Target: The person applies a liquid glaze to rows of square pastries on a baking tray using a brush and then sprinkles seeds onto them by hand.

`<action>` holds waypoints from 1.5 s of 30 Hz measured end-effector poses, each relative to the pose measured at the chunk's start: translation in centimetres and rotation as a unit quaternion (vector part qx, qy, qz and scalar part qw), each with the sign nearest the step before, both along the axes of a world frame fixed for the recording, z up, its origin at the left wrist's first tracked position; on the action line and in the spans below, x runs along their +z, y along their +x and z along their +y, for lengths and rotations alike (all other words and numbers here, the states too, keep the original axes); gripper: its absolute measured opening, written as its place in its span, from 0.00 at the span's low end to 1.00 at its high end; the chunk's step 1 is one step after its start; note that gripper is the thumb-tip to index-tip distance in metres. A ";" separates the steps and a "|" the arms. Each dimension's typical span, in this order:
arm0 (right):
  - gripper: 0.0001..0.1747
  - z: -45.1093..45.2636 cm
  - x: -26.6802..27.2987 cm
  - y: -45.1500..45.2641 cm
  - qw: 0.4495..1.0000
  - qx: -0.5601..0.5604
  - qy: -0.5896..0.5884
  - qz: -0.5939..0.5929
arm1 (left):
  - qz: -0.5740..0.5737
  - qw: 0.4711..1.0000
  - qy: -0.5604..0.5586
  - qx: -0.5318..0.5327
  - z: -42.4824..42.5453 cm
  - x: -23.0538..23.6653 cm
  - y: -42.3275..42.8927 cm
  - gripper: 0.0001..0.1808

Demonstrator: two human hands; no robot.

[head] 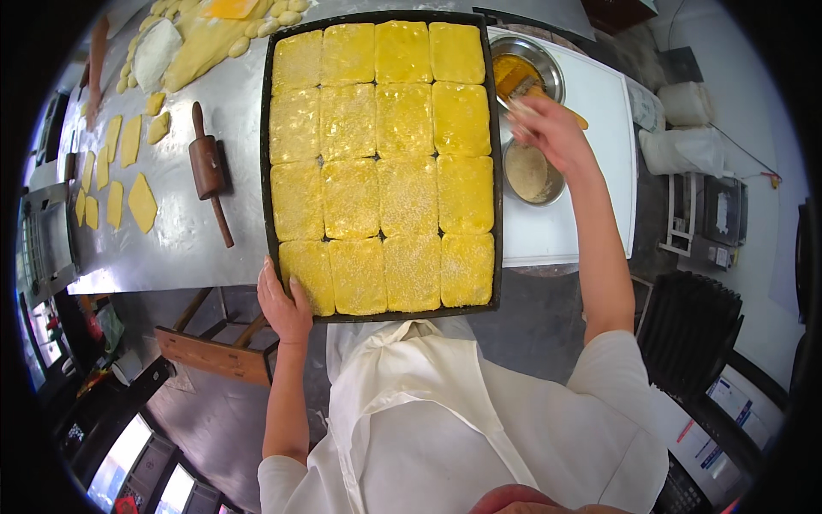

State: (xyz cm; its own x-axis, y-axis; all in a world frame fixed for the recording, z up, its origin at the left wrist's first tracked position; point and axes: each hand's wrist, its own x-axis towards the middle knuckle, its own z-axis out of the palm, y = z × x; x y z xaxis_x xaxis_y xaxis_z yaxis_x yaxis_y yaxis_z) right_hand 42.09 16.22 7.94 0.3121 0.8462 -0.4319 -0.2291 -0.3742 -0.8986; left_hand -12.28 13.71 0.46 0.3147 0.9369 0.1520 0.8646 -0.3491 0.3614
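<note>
A black baking tray (497,193) before me holds several rows of flat yellow dough rectangles (408,193), glossy and sprinkled with pale seeds. My left hand (284,302) grips the tray's near left corner, thumb over the rim. To the right of the tray, my right hand (546,128) is blurred, above a steel bowl of pale seeds (528,172); whether it holds anything is not clear. Just beyond it, a pastry brush (546,103) with a wooden handle rests in a steel bowl of yellow egg wash (514,67).
A wooden rolling pin (209,167) and cut dough pieces (142,202) lie on the metal table (173,257) at left. Farther back are flour (154,54), dough and another person's arm (96,64). A wooden stool (212,356) stands below. The bowls sit on a white board (600,160).
</note>
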 end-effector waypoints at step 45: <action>0.10 24.8 -6.0 -11.9 0.892 0.118 0.007 -0.437 | -0.164 0.977 -0.136 -0.029 1.6 -0.6 -2.6 0.37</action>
State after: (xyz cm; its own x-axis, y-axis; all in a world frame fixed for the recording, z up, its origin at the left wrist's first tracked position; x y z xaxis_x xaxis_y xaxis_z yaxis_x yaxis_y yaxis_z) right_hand 30.19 40.98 1.93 0.3377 0.9360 -0.0993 0.6448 -0.3069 -0.7001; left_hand -14.86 15.35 -0.13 0.3440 0.9390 0.0015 0.6687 -0.2461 0.7017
